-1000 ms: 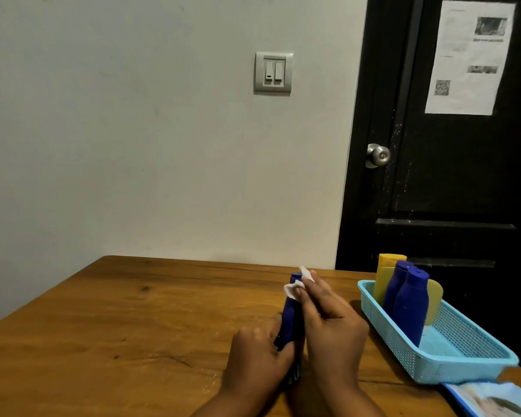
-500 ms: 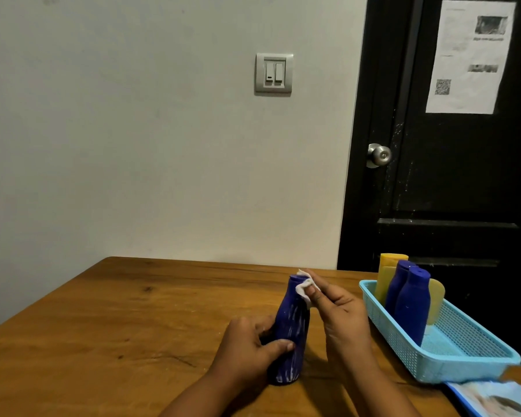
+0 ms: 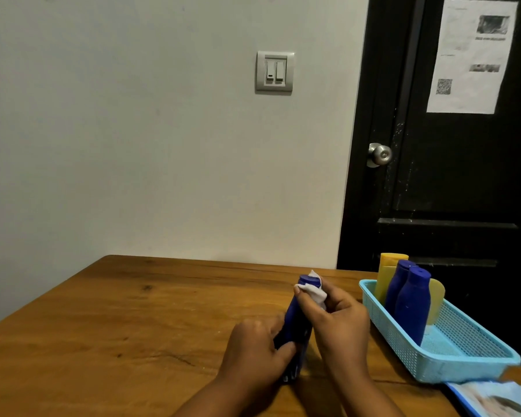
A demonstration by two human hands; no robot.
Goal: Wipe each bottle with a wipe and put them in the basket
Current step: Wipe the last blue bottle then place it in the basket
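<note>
Both hands work a dark blue bottle (image 3: 295,323) standing on the wooden table (image 3: 133,320), just left of the basket (image 3: 463,350).

Left hand (image 3: 253,353) curls around the bottle's lower body, probably to steady it, while the right hand (image 3: 337,323) pinches a white wipe (image 3: 313,288) against the cap and shoulder, where it rubs. Two blue bottles (image 3: 409,305) and two yellow ones (image 3: 387,275) already stand in the basket, so this looks like the last bottle.
</note>
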